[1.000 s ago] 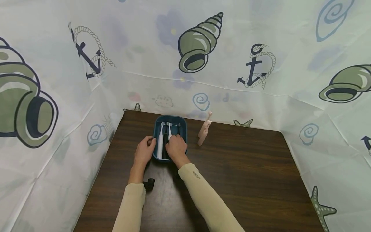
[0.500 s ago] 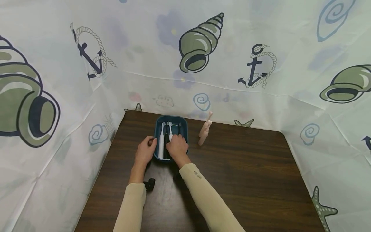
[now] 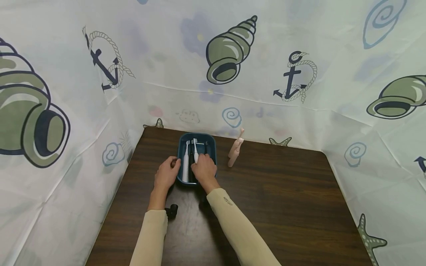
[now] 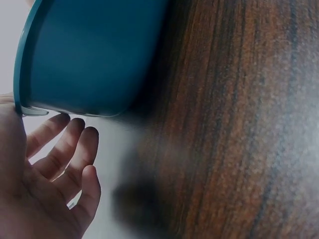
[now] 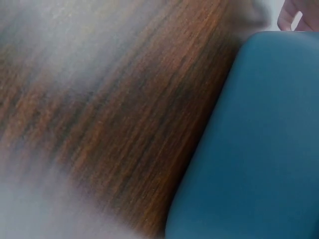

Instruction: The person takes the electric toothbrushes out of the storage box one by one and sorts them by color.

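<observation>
A dark blue tray stands at the far left of the table. My left hand holds its left rim; in the left wrist view the fingers touch the outer wall from below the rim. Inside lie a white electric toothbrush at the left and a black one beside it. My right hand reaches into the tray, its fingers curled on a second white electric toothbrush, whose lower part is hidden by the hand. A dark slim item shows further right. The right wrist view shows only the tray's outer wall.
Two pink electric toothbrushes stand upright on the table, just right of the tray. The dark wooden table extends to the right and front. White printed curtain surrounds its back and sides.
The white toothbrush under my right hand has shifted very slightly, its head a little further back. Both hands have stayed in nearly the same place on and in the tray.
</observation>
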`<state>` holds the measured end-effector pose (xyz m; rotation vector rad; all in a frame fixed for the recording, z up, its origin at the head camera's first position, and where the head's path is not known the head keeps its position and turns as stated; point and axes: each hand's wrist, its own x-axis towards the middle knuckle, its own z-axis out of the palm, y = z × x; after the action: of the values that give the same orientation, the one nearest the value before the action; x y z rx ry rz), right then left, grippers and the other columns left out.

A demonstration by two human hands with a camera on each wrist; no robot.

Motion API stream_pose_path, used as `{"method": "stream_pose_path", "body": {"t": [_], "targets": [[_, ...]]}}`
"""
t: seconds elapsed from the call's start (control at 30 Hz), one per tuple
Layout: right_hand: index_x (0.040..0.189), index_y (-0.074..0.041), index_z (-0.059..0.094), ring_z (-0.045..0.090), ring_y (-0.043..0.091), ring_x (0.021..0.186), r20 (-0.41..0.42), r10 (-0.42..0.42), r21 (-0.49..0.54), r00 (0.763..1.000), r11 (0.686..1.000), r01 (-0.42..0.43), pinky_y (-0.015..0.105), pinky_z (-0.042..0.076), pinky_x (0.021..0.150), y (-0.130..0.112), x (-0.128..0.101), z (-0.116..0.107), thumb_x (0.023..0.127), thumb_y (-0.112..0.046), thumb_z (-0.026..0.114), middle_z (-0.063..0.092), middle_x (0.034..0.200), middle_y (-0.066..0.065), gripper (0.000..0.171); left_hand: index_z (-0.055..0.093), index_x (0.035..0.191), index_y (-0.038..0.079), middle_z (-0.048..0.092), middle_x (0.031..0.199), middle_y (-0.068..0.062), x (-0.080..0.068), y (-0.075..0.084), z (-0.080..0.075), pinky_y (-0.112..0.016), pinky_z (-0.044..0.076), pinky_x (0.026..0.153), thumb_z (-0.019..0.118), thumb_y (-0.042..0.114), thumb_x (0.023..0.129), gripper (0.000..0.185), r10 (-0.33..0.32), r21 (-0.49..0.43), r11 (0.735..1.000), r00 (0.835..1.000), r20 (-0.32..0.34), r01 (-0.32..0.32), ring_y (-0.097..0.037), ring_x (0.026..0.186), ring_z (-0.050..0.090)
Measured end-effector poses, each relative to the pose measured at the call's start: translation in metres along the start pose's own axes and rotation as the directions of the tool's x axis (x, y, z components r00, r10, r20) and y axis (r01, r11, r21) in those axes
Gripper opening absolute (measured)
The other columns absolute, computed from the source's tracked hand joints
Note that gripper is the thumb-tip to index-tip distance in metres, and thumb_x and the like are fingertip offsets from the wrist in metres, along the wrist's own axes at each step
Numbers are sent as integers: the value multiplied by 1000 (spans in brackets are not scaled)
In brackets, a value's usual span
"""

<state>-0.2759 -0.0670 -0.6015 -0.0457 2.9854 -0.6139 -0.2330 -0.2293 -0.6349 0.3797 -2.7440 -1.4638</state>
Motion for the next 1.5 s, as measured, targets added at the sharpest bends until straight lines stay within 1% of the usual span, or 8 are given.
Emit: {"method": "stream_pose_path", "body": {"t": [0.17, 0.3, 0.47, 0.7, 0.83, 1.13, 1.3, 1.5], "targets": [[121, -11, 72, 67, 26, 86, -14, -11, 4, 1000, 1000, 11, 52, 58, 79, 2, -1, 0, 100, -29, 71, 67, 110, 8, 28, 65, 142, 18, 75, 124, -7, 1, 0, 2, -62, 49, 97, 52, 51, 111, 47, 1, 32, 999, 1000, -22, 0, -34, 112, 70], [122, -12, 72, 68, 25, 87, -18, -12, 8, 1000, 1000, 12, 51, 59, 79, 3, -1, 1, 99, -30, 72, 66, 109, 6, 28, 66, 140, 18, 75, 124, -7, 1, 1, 2, -63, 49, 97, 52, 52, 110, 47, -1, 54, 999, 1000, -30, 3, -35, 112, 70], [126, -13, 72, 69, 25, 91, -14, -7, 30, 1000, 1000, 7, 51, 59, 81, 4, -1, 0, 99, -30, 73, 68, 113, 6, 32, 66, 140, 17, 76, 125, -7, 0, 2, 2, -63, 49, 98, 52, 52, 110, 47, -8, 64, 998, 1000, -27, 10, -35, 113, 70], [129, -14, 73, 66, 23, 89, -20, -5, 94, 1000, 996, 7, 51, 58, 80, 5, -4, -2, 99, -29, 73, 66, 112, 5, 34, 66, 138, 17, 75, 122, -7, 1, 4, 2, -62, 50, 95, 52, 50, 110, 46, 6, 76, 997, 999, -32, -4, -35, 109, 70], [132, -17, 73, 66, 23, 89, -28, -5, 118, 1000, 993, 8, 51, 58, 80, 5, -5, -3, 100, -30, 72, 67, 115, 4, 35, 66, 139, 17, 75, 122, -7, -1, 6, 2, -62, 51, 94, 51, 50, 110, 47, 10, 90, 996, 999, -32, -7, -35, 108, 71], [142, -20, 69, 70, 24, 97, -60, -11, 164, 998, 986, 21, 52, 59, 85, 4, -8, -6, 100, -30, 74, 68, 123, 3, 44, 67, 138, 16, 75, 119, -6, -2, 8, 1, -59, 52, 91, 49, 50, 110, 46, 10, 125, 992, 999, -46, -4, -34, 103, 71], [142, -19, 69, 70, 25, 100, -79, -6, 227, 997, 974, 24, 53, 58, 87, 4, -10, -10, 99, -28, 75, 69, 127, 4, 45, 67, 137, 16, 75, 118, -7, -2, 9, 2, -58, 52, 89, 49, 49, 111, 46, 10, 128, 992, 999, -48, -4, -34, 100, 70], [140, -19, 69, 70, 25, 99, -89, 6, 269, 996, 963, 19, 52, 58, 87, 3, -11, -13, 98, -27, 76, 69, 123, 4, 43, 66, 139, 16, 75, 119, -7, -2, 9, 1, -58, 52, 89, 49, 48, 111, 45, 12, 125, 992, 999, -45, -7, -33, 101, 70]]}}
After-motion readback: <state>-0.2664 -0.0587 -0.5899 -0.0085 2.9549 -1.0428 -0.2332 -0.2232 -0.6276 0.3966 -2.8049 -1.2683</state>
